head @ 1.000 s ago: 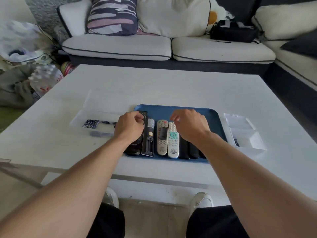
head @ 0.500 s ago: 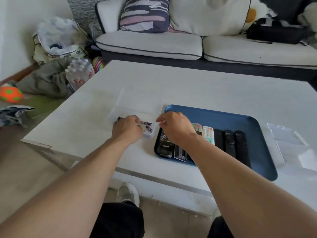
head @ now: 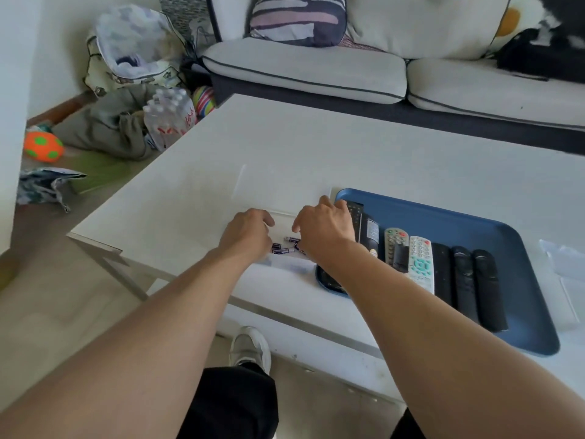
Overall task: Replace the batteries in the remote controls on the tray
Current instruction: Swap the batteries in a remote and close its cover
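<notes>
- Left hand (head: 246, 231) and right hand (head: 323, 228): over loose batteries (head: 286, 245) in a clear plastic tray (head: 285, 218) on the white bench (head: 316, 147), fingers curled downward; contents of either grip hidden, cannot tell.
- Remote controls (head: 421, 264): side by side in the blue tray (head: 522, 280), just right of the batteries.
- Risks, as judged: round cells rolling off the near bench edge; right forearm brushing the nearest remotes; new cells inserted in reversed polarity.
</notes>
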